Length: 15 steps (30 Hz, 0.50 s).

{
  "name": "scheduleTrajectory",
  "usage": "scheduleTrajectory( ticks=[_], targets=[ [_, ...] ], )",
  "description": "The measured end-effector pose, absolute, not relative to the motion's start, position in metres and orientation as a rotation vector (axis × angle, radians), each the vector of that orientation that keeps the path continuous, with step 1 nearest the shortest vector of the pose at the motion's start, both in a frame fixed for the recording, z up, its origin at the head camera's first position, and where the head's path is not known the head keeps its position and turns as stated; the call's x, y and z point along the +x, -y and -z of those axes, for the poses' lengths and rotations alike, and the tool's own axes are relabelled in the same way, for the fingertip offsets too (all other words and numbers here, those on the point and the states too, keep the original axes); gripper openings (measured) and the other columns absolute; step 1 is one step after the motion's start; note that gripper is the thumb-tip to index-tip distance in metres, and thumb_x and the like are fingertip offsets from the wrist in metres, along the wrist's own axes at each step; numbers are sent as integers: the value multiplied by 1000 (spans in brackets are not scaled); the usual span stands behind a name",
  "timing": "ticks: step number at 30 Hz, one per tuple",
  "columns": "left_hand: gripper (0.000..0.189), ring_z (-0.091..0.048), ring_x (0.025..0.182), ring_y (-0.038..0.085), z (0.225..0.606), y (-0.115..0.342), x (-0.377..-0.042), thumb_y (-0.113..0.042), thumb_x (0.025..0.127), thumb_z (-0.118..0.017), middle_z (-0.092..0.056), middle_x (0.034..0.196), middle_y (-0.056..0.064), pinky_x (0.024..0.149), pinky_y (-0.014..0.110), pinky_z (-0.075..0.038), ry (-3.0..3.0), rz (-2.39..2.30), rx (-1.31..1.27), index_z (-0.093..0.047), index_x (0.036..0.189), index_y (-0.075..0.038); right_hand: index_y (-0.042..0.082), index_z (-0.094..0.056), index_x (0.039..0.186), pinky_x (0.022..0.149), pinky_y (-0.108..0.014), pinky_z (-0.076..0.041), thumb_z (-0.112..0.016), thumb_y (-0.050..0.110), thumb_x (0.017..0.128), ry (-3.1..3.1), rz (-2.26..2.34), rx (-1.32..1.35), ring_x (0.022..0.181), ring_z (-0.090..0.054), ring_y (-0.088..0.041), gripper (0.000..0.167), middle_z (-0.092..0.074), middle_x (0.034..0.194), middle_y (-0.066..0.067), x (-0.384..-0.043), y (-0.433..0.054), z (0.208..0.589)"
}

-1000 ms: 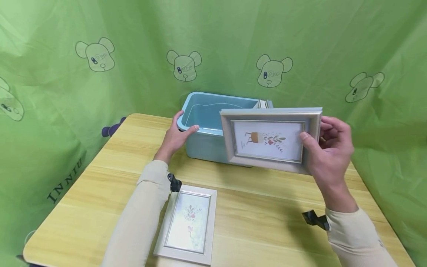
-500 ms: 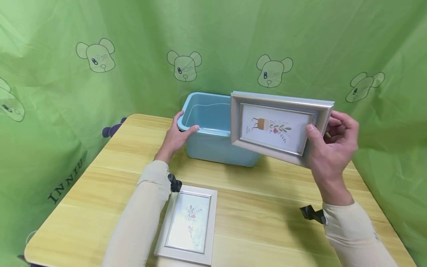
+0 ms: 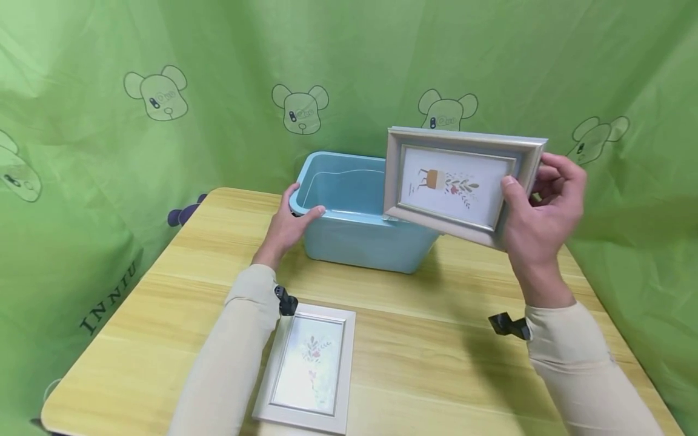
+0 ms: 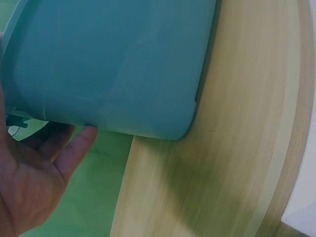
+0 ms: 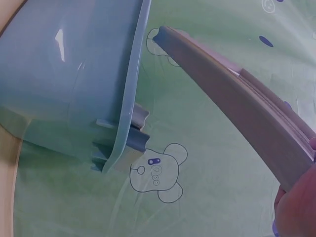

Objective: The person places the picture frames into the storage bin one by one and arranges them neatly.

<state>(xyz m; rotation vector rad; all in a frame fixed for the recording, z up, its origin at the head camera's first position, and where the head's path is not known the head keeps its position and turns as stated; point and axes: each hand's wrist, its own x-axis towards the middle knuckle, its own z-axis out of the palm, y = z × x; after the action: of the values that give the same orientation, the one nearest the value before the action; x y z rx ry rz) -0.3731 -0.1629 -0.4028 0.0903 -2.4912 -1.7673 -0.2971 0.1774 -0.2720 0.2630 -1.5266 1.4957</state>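
My right hand holds a silver-grey picture frame by its right end, thumb on the front and fingers behind. It is raised sideways above the right end of a blue plastic bin, its flower-and-vase picture turned on its side. In the right wrist view the frame shows edge-on, apart from the bin. My left hand grips the bin's left rim, thumb on the front side; fingers touch its wall in the left wrist view. A second picture frame lies face up on the table beside my left forearm.
Corners of several upright frames stick out over the bin's rim, seen in the right wrist view. The wooden table stands against a green curtain with bear heads. A purple thing shows past the table's left edge.
My right hand has lifted its picture frame upward and slightly right, so more of the bin's front now shows. The left hand stays at the rim, and the frame on the table has not moved.
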Motion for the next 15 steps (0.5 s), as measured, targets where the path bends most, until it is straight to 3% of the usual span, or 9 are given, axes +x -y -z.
scheduleTrajectory(
  ticks=[7,15],
  targets=[
    [97,-39,139,33,403,164,-365,-73,70,-68,-36,155,13,113,55,-34,2489,1790,54,-15,148,-51,11,-60,116,58,-15,-48,-66,-7,79,1611,-1457,167,72,-52,-8,42,-56,87,2,-292,-174,265],
    [94,-40,138,32,401,163,-363,-70,73,-69,-36,155,12,112,56,-34,2491,1793,58,-15,148,-51,18,-58,120,61,-18,-44,-67,0,83,1757,-1348,131,72,-49,-6,42,-55,91,7,-309,-178,267]
  ],
)
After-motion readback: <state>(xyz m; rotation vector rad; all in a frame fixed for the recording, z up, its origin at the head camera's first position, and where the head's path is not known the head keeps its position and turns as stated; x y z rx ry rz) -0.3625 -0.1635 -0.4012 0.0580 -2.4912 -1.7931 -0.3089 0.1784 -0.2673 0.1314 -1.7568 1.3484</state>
